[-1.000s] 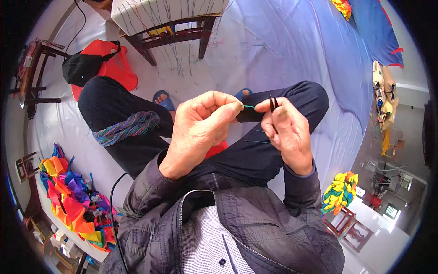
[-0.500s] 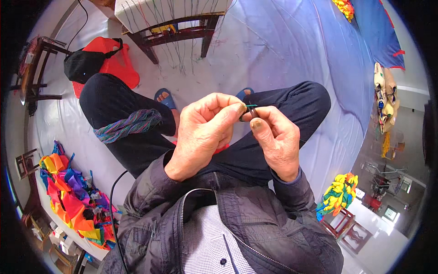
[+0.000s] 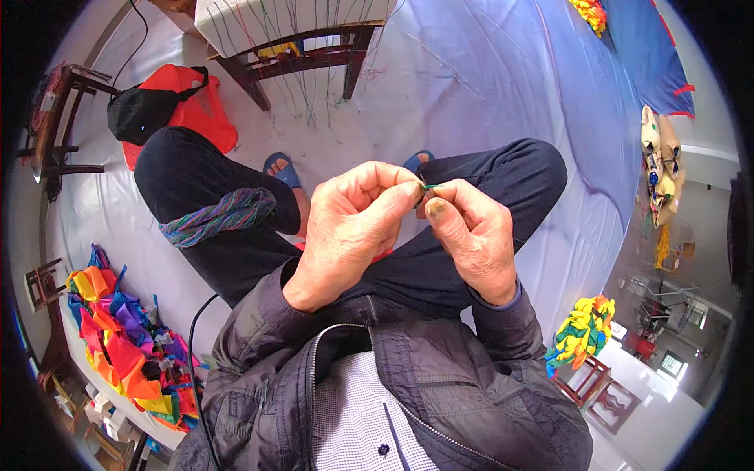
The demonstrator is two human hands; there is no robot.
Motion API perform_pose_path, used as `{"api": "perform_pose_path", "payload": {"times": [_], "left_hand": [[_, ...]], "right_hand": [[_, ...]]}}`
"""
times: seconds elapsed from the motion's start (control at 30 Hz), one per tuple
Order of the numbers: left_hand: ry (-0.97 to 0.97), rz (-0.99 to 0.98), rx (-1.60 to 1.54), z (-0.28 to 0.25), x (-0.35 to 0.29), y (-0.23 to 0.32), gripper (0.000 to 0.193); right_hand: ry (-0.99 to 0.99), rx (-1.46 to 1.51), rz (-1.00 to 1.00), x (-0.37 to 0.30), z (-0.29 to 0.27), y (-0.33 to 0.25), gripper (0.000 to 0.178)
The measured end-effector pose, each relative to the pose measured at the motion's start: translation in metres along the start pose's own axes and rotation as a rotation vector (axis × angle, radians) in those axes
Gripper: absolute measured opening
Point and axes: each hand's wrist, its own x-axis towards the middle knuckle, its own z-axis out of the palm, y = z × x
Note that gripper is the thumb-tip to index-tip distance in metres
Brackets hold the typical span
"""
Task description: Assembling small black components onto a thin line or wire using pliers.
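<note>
In front of my lap, my left hand [image 3: 349, 235] and my right hand [image 3: 473, 239] meet at their fingertips. A short green thread [image 3: 430, 187] runs across the narrow gap between them. My left thumb and forefinger pinch it, and my right thumb and forefinger are closed at its other side. A small dark thing shows between the fingertips, mostly covered, and I cannot make out its kind. Across my left thigh lies a hank of multicoloured threads [image 3: 218, 217], mainly blue, green and purple, with neither hand touching it.
Ahead stands a wooden stool with a pale cloth [image 3: 259, 22], with threads hanging over its edge. A red plastic stool [image 3: 220, 118] bearing a black bag [image 3: 141, 114] is at the left. Bright fabric piles [image 3: 129, 337] lie lower left and right [image 3: 585, 330]. A black cable [image 3: 192, 369] runs beside me.
My right fingers have shifted slightly and closed toward the thread. The dark thing between the fingertips, clearer before, is now mostly covered. My left hand stays nearly in place.
</note>
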Motion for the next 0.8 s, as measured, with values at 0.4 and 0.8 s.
{"api": "perform_pose_path", "payload": {"times": [0.4, 0.8], "left_hand": [[0.014, -0.005, 0.022, 0.001, 0.000, 0.004, 0.016], [-0.028, -0.027, 0.005, 0.001, 0.000, 0.000, 0.017]], "right_hand": [[0.016, 0.161, 0.048, 0.000, -0.014, -0.001, 0.032], [0.208, -0.249, -0.370, 0.002, -0.004, -0.014, 0.013]]}}
